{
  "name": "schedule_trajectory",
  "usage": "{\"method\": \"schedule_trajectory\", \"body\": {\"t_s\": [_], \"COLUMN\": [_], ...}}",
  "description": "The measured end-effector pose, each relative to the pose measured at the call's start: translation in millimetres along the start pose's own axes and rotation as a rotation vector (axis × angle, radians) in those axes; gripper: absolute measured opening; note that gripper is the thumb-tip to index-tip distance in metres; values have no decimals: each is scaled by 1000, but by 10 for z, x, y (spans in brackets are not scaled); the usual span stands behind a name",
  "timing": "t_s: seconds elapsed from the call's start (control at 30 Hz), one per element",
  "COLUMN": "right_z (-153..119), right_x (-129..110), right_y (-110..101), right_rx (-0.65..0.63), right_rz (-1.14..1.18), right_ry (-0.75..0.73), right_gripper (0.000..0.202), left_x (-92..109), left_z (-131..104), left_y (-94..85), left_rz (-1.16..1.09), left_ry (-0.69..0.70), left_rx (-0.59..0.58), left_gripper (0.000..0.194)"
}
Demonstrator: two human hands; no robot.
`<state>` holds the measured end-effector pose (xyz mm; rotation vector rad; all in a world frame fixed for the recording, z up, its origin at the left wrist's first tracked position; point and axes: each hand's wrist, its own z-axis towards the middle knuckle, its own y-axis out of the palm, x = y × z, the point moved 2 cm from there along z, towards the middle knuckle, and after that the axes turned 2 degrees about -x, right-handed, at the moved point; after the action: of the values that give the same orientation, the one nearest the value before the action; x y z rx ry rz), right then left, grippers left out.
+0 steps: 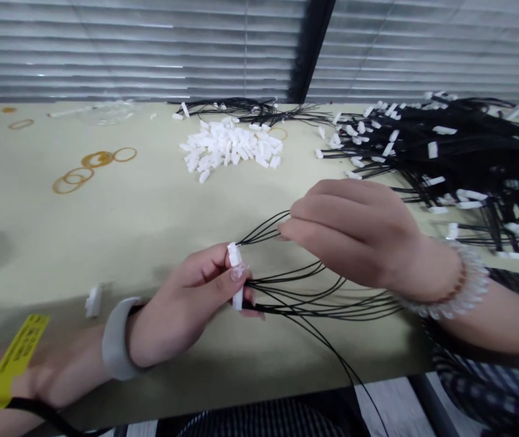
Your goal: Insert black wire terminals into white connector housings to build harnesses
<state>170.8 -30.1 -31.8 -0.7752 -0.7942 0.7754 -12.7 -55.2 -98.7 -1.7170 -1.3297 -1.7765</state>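
Observation:
My left hand [209, 285] pinches a white plastic connector [235, 256], held upright between thumb and fingers above the table. Several thin black wires [286, 280] run out of the connector's right side. Up and to the right, my right hand [354, 233] is closed, its fingertips around the upper group of these wires. The lower wires pass below and behind my right hand, and a few hang down past the table's front edge. My right fingers partly hide what lies between them.
A heap of white connector housings [229, 145] lies at the back. Behind it are loose black wires [259, 111]. At right is a large pile of wired harnesses [459, 152]. Rubber bands [98, 159] lie at left. A single white connector [93, 301] lies by my left wrist.

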Motion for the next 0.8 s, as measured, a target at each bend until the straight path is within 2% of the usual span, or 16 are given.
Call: {"method": "schedule_trajectory", "body": {"t_s": [0.13,0.23,0.27,0.33,0.43,0.53,0.67,0.8], "right_z": [-39,-54,-48,-17,41,85,111,127], "right_x": [-13,-31,-38,-53,-108,-183,-208,-216], "right_y": [-33,-48,-46,-23,51,91,64,13], "right_rx": [120,122,112,42,-195,-370,-359,-254], "right_rz": [-83,-96,-72,4,145,282,329,229], "right_ry": [-201,-291,-269,-121,139,228,264,150], "right_gripper": [20,18,22,27,22,14,16,31], "left_x": [18,21,21,20,22,25,30,32], "left_z": [11,22,23,20,4,-11,-6,-4], "left_y": [5,5,6,8,15,20,30,38], "left_rz": [-23,-63,-73,-64,38,127,148,162], "left_ry": [-6,-31,-36,-33,-10,16,32,8], "left_rx": [-41,-63,-67,-71,-61,-50,-66,-89], "left_gripper": [16,16,16,16,16,14,16,18]}}
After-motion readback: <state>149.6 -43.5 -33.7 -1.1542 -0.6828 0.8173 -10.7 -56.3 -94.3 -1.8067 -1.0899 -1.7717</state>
